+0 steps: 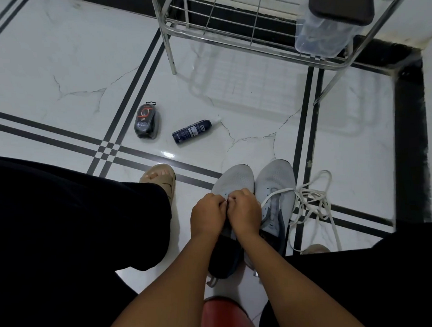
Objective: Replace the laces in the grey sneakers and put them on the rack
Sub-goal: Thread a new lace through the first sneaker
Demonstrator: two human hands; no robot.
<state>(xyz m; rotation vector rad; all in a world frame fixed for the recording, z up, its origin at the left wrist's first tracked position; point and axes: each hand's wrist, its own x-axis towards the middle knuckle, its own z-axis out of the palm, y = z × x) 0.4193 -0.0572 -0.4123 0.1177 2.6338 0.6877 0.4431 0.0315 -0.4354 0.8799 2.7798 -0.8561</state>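
Both hands together, pinching at left sneaker; white marble floor, black stripes.

Two grey sneakers side by side at 6 o'clock, left hand and right hand curled together over the left one, white laces tangled at 4 o'clock, metal rack at 12, dark spray can mid-floor.

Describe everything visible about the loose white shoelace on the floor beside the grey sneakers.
The loose white flat shoelace lies in a tangled heap of loops on the glossy white marble-look floor tile, to the right of the right-hand grey mesh sneaker. It looks like woven fabric. One strand runs up across that sneaker's eyelet area, so part of it appears threaded or draped there. Another strand trails toward the bottom of the frame. Neither hand touches it; both work at the other sneaker.
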